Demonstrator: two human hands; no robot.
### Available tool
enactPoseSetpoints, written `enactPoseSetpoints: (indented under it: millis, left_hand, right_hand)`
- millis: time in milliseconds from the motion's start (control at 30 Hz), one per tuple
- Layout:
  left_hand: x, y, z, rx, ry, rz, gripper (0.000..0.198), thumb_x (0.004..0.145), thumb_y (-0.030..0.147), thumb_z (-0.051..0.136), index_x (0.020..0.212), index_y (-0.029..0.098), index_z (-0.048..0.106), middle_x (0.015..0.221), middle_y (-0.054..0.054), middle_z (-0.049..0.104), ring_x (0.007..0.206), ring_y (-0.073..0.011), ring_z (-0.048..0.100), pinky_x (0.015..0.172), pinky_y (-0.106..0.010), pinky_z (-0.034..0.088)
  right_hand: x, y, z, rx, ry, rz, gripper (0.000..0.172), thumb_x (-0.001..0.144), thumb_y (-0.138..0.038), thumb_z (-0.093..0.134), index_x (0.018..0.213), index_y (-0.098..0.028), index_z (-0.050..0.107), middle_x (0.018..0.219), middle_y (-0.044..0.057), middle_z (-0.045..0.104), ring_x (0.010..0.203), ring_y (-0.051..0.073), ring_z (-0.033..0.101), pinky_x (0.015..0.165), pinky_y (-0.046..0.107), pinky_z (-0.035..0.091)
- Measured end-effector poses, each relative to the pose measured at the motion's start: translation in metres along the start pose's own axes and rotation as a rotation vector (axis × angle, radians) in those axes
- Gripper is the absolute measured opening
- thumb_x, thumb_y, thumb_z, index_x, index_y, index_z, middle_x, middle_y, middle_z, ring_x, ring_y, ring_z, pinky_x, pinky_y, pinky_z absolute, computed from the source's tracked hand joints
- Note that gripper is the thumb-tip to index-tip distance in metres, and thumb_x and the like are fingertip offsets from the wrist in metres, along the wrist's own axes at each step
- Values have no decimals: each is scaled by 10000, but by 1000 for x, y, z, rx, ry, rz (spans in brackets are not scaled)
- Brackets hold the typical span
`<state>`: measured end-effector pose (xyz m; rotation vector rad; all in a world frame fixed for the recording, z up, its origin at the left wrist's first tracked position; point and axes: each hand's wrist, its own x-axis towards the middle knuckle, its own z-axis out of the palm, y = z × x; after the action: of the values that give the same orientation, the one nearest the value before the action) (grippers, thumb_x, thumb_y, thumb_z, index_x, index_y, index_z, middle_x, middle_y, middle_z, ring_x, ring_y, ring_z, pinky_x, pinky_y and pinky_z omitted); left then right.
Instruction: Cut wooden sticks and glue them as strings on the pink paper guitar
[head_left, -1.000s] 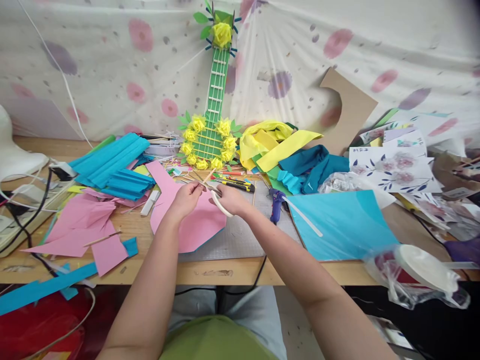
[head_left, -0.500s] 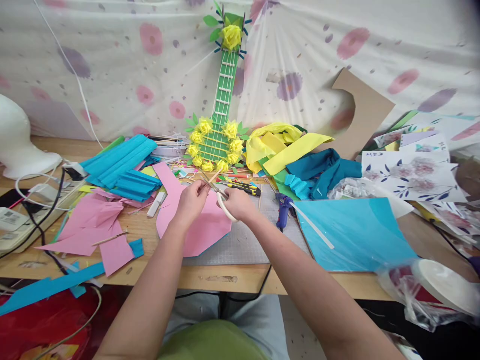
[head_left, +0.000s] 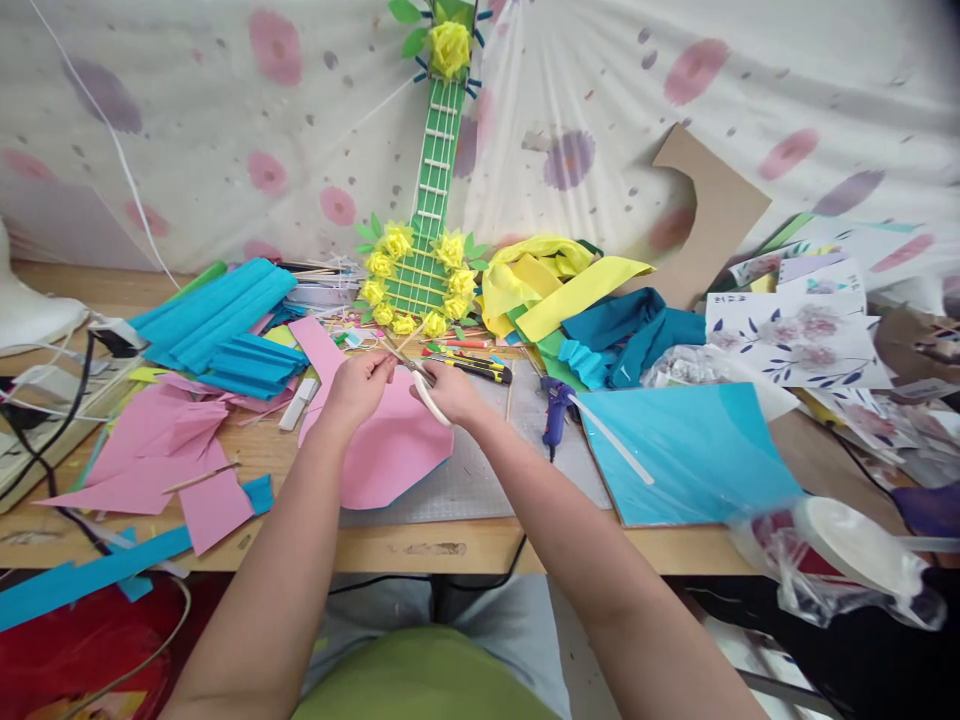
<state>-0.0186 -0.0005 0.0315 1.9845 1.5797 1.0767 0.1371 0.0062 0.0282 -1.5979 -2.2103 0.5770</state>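
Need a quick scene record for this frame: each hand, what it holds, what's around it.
left hand: pinches a thin stick
right hand: grips white-handled scissors, blades at the stick
under hands: pink paper on a grey cutting mat
behind: green paper guitar with yellow flowers, leaning on the cloth backdrop
right of hands: glue gun, blue sheet
left of hands: folded blue paper, pink scraps
table: wooden, cluttered

A green paper guitar (head_left: 429, 200) trimmed with yellow flowers leaned against the flowered white cloth (head_left: 225, 120). A blue glue gun (head_left: 555, 412) lay beside a light-blue card sheet (head_left: 690, 450).
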Motion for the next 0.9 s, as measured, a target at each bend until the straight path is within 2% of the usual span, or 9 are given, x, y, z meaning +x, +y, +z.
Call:
enactPoseSetpoints:
  millis: [167,267,400,467,700,800,900]
  left_hand:
    - [-4,-3,-3,55,-6,-45,271,768,319,395,539,182,440,538,16,483,540,-113,439,539,-230,303]
    - [-8,-3,2,56,12,-85,259,768,338,408,584,184,506,574,8,547,541,-116,463,541,-227,319]
    - [-9,-3,8,-23,138,-85,228,765,344,431,739,181,588,722,-14,630,626,-126,519,587,-217,357]
    - [-8,-4,8,-36,159,-76,235,766,337,428,723,178,595,733,-15,632,633,-127,515,594,-217,358]
    - [-10,-4,4,-3,86,-65,264,782,320,398,641,180,572,587,17,556,527,-108,440,528,-219,311]
    - [-10,-3,4,-18,72,-56,258,780,316,397,625,180,554,597,17,555,537,-108,446,533,-217,316]
    - [-10,-4,3,-11,64,-49,259,773,323,404,605,183,541,578,18,547,525,-107,443,531,-219,318]
  right_hand:
    - [-1,-2,7,-141,14,31,282,726,-424,440,788,-191,587,789,57,637,693,168,544,537,233,292]
    - [-1,0,9,-196,14,30,274,743,-411,429,781,-195,593,800,72,647,716,186,567,552,243,309]
    - [4,3,8,-241,47,18,279,753,-420,423,803,-195,579,800,78,643,726,194,573,563,250,317]
    - [7,3,6,-221,38,6,289,756,-432,424,836,-194,566,822,75,637,735,189,567,572,247,321]
    - [9,7,5,-78,51,-113,226,716,-361,471,827,-176,539,830,35,605,712,139,520,565,217,312]
    - [8,8,7,-91,87,-162,213,713,-354,473,781,-166,546,824,42,598,745,140,514,594,216,319]
    - [5,7,8,-133,89,-134,236,727,-376,459,775,-170,564,838,55,608,775,155,527,593,224,318]
